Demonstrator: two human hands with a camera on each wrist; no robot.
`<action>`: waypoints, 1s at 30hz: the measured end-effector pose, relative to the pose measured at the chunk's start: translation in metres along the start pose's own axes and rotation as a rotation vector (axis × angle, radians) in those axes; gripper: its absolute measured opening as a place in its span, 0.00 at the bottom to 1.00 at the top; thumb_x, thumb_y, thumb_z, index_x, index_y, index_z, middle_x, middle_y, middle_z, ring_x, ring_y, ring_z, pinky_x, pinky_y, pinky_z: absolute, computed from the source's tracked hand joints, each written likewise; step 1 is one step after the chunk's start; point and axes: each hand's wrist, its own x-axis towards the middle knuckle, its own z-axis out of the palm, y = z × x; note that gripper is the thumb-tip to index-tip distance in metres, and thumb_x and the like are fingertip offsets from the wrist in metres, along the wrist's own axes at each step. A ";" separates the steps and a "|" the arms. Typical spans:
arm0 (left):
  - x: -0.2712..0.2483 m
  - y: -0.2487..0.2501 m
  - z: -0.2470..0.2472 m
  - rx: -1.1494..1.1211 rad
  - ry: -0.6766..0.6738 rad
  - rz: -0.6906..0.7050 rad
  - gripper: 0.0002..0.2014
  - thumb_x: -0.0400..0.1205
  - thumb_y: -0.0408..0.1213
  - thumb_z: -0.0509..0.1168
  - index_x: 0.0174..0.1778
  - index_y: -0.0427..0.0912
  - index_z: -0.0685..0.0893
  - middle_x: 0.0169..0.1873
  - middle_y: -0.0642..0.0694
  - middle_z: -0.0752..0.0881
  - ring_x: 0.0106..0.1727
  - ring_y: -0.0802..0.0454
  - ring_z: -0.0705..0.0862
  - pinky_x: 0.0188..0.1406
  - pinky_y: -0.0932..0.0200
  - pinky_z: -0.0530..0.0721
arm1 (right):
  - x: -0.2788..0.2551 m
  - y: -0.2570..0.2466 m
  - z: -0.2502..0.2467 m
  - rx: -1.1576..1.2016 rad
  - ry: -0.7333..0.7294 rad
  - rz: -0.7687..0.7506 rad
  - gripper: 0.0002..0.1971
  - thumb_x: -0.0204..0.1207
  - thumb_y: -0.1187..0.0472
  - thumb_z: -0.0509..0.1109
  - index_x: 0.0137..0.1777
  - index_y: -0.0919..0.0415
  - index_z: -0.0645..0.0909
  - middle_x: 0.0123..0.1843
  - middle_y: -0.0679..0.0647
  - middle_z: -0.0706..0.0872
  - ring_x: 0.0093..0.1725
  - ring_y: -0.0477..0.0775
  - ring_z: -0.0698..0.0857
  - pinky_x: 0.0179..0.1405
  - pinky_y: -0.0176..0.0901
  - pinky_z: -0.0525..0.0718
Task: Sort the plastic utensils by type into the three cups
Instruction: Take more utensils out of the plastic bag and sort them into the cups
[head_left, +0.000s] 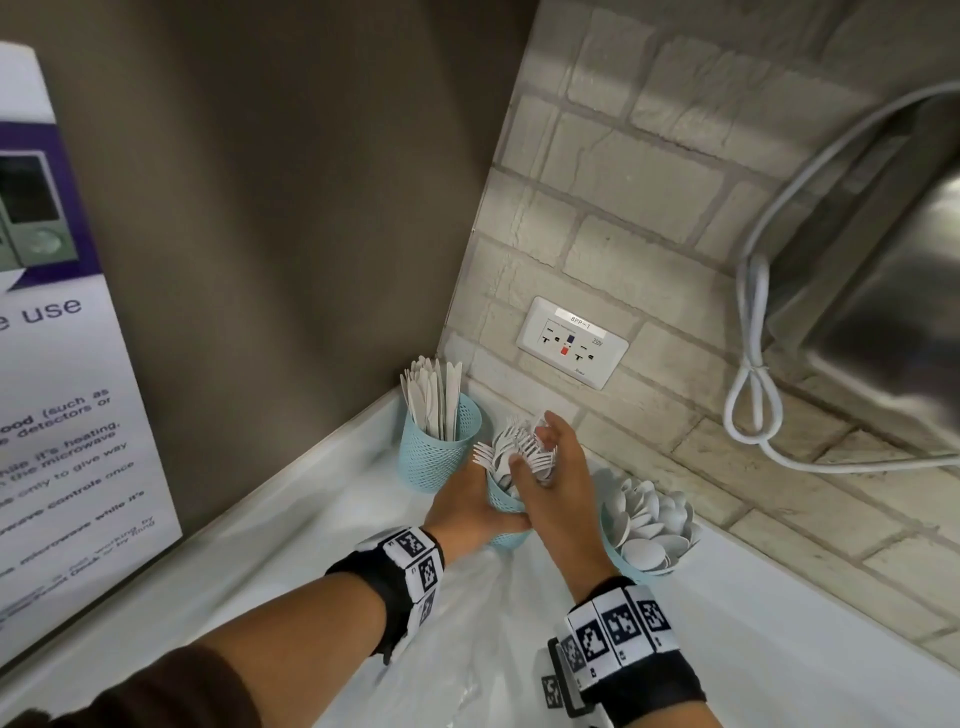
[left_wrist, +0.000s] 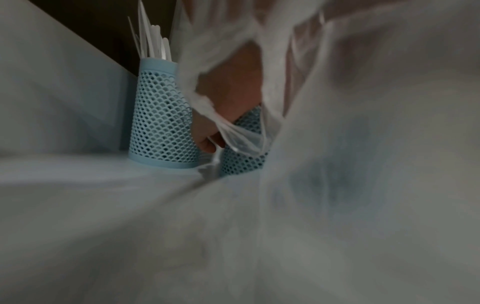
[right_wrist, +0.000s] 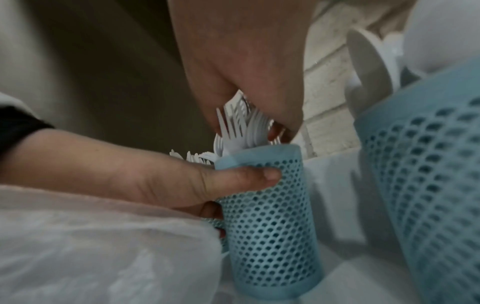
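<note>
Head view: left hand (head_left: 462, 506) grips the perforated pale-blue plastic cup (right_wrist: 270, 216) near the counter's back corner; right hand (head_left: 550, 483) clasps white plastic forks (head_left: 519, 452), probably light, springy, slippery; best bunched by their necks.

Head view: evenly lit and fairly bright; the brick wall (head_left: 649, 218) and white tabletop (head_left: 779, 639) catch the most light, while the brown side panel (head_left: 291, 208) stays duller.
Distortion: wide-angle bending curves the poster (head_left: 62, 415) and the steel appliance (head_left: 883, 291) at the frame edges, both soft with blur.
Left wrist view: dim and grainy; a translucent plastic bag (left_wrist: 350, 164) smears across most of it, out of focus.
Right wrist view: moderate light, soft shadows on the tabletop beside the fork cup (right_wrist: 270, 226); the near spoon cup (right_wrist: 426, 174) is blurred.
</note>
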 end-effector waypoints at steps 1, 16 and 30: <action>0.000 0.000 0.000 -0.007 -0.003 0.001 0.36 0.59 0.52 0.81 0.63 0.59 0.76 0.55 0.62 0.86 0.56 0.66 0.83 0.56 0.65 0.82 | 0.000 0.000 -0.002 -0.004 -0.010 0.003 0.35 0.72 0.53 0.75 0.78 0.45 0.64 0.69 0.48 0.75 0.69 0.50 0.77 0.68 0.56 0.79; 0.003 -0.007 0.003 -0.022 0.014 -0.002 0.35 0.58 0.50 0.79 0.61 0.53 0.75 0.54 0.56 0.84 0.55 0.60 0.83 0.55 0.62 0.81 | -0.011 -0.012 -0.011 -0.745 -0.159 -0.286 0.12 0.82 0.59 0.62 0.60 0.55 0.85 0.50 0.55 0.90 0.54 0.57 0.82 0.51 0.50 0.80; 0.004 -0.008 0.004 -0.064 0.001 -0.033 0.43 0.51 0.60 0.80 0.63 0.57 0.74 0.55 0.61 0.85 0.56 0.66 0.83 0.58 0.62 0.82 | -0.008 -0.014 -0.020 -0.243 0.033 -0.177 0.12 0.77 0.71 0.68 0.53 0.56 0.88 0.49 0.51 0.89 0.48 0.50 0.86 0.48 0.32 0.81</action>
